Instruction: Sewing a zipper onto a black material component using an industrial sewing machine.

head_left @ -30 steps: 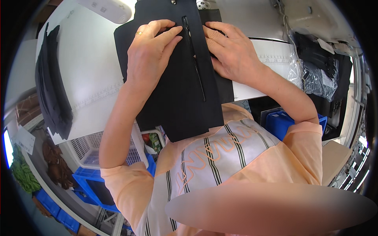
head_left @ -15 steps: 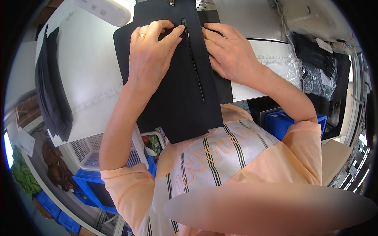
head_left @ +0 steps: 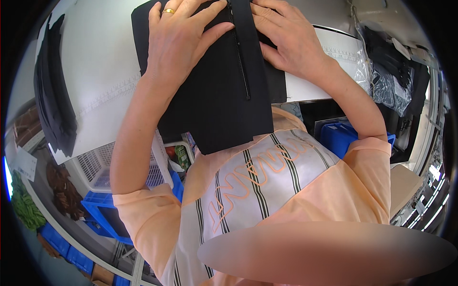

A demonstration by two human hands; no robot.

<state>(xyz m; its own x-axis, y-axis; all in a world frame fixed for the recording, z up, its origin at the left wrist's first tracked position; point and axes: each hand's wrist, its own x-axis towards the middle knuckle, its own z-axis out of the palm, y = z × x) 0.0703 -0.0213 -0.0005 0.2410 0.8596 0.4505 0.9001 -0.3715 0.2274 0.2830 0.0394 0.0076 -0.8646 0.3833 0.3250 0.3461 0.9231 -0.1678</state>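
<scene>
A black fabric panel [head_left: 214, 109] lies over the white work table [head_left: 95, 62], and its near end hangs past the table edge against my shirt. A black zipper [head_left: 242, 66] runs lengthwise along the panel's right part. My left hand [head_left: 183, 40], with a ring on one finger, rests spread on the panel; its thumb and index finger reach to the zipper's upper part. My right hand [head_left: 291, 40] lies with fingers stretched along the panel's right edge, its thumb apart, over another dark piece [head_left: 275, 83] underneath. The fingertips nearest the top are partly cut off by the picture's edge.
A stack of black fabric strips [head_left: 53, 95] lies at the table's left. Below sit a white plastic basket [head_left: 95, 167] and a blue crate [head_left: 102, 209]. At right are dark goods in clear plastic bags [head_left: 391, 86] and another blue crate [head_left: 336, 138].
The panel and both hands have shifted up and away from me in the picture. The panel's near end hangs less far down, and my left thumb has spread away from the index finger.
</scene>
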